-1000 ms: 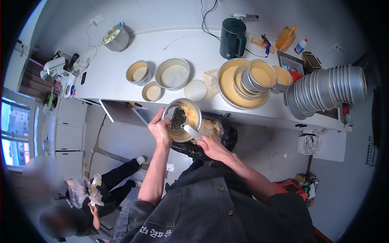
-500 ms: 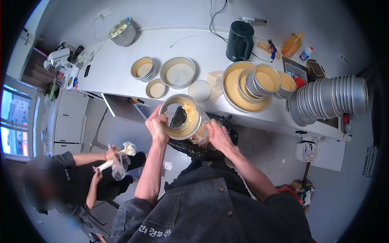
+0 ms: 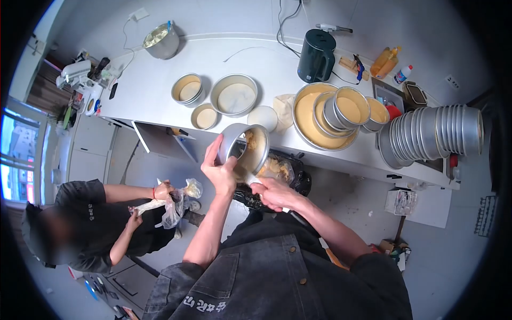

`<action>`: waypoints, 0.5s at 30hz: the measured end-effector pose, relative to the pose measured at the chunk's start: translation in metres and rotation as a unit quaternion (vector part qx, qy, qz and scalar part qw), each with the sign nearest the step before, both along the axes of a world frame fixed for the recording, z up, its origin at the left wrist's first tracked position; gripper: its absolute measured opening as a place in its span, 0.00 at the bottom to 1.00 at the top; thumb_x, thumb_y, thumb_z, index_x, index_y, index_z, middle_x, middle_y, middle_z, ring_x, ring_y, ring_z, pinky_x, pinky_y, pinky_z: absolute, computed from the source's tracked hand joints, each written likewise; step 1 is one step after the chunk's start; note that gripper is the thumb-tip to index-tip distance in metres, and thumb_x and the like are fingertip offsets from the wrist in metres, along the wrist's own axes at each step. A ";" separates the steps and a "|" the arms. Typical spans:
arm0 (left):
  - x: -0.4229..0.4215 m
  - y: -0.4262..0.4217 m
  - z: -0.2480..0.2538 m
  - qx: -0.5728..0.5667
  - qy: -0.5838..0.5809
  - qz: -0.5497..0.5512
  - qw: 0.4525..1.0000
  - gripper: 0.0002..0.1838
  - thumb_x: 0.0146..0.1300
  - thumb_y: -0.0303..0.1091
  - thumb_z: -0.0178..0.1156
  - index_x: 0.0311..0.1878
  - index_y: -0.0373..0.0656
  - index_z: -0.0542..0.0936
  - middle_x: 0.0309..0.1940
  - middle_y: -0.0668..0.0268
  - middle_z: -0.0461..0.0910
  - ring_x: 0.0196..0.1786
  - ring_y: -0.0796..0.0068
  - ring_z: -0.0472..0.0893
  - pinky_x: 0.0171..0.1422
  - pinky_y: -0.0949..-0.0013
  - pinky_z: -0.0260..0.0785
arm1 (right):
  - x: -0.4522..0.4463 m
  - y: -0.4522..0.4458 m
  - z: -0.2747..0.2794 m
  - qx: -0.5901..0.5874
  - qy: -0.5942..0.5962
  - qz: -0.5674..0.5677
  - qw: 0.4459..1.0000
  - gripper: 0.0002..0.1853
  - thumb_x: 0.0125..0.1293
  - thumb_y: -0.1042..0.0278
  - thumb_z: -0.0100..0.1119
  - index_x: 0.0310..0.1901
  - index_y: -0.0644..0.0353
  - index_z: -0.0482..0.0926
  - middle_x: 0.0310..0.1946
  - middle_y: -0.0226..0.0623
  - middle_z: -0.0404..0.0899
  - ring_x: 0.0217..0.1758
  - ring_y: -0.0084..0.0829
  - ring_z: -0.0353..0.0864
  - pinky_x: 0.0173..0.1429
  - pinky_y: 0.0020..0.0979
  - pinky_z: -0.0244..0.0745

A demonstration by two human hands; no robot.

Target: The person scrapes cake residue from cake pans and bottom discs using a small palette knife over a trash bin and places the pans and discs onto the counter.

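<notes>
Scraping seems under way: the tin point(image 3: 230, 140) is clasped by the left grip point(image 3: 220, 170), a scraper point(image 3: 247, 178) by the right grip point(image 3: 278, 193) beside it; steady bracing is called for.

Ahead of your left hand point(image 3: 220, 173), the disc point(image 3: 262, 119) and cloth point(image 3: 284, 111) crowd the counter point(image 3: 272, 72) edge; past them you have a lane between the round pan point(image 3: 233, 97) and kettle point(image 3: 317, 57) (a thin line lies across it). To your right, the pan pile point(image 3: 330, 114) and tin stack point(image 3: 437, 130) block the way. The open door point(image 3: 160, 142) and co-worker point(image 3: 114, 221) limit your left.
</notes>
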State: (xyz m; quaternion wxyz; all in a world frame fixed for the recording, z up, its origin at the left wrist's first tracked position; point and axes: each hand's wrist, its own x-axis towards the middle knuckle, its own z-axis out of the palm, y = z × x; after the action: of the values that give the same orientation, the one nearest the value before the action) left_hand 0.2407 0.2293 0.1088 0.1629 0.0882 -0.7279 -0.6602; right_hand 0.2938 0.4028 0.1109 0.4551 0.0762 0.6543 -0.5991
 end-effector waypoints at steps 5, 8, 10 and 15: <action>0.004 0.007 -0.004 -0.036 0.067 0.003 0.997 0.36 0.46 0.16 0.55 0.65 0.34 0.82 0.52 0.62 0.81 0.52 0.71 0.80 0.62 0.71 0.70 | -0.016 0.009 -0.031 0.152 0.138 -0.053 0.977 0.15 0.68 0.73 0.49 0.55 0.64 0.72 0.26 0.35 0.80 0.16 0.30 0.73 0.21 0.35 0.68; 0.011 0.008 -0.015 0.057 -0.027 0.012 0.998 0.37 0.47 0.17 0.54 0.67 0.35 0.80 0.53 0.62 0.79 0.49 0.74 0.78 0.59 0.70 0.70 | -0.006 0.002 -0.038 0.067 0.099 -0.162 0.979 0.17 0.67 0.74 0.49 0.57 0.65 0.70 0.30 0.44 0.82 0.21 0.34 0.80 0.22 0.38 0.70; 0.007 0.003 -0.022 0.094 -0.015 0.006 0.995 0.39 0.48 0.17 0.54 0.70 0.37 0.77 0.50 0.63 0.78 0.45 0.76 0.76 0.54 0.71 0.70 | -0.006 0.012 -0.060 0.061 0.113 -0.149 0.980 0.17 0.72 0.69 0.51 0.58 0.67 0.68 0.36 0.59 0.82 0.26 0.46 0.84 0.26 0.46 0.72; -0.008 -0.016 0.019 -0.128 -0.060 -0.138 0.980 0.39 0.48 0.19 0.56 0.70 0.39 0.77 0.44 0.66 0.79 0.41 0.75 0.75 0.53 0.75 0.68 | -0.022 0.033 -0.041 0.275 0.419 -0.019 0.865 0.14 0.80 0.62 0.50 0.49 0.67 0.66 0.25 0.66 0.78 0.29 0.66 0.80 0.32 0.58 0.74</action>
State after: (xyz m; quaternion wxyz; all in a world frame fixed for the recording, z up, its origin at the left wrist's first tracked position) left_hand 0.2330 0.2130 0.1275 0.0357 0.0047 -0.8201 -0.5710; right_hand 0.2723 0.4354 0.0700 0.0872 -0.0481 0.9200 -0.3789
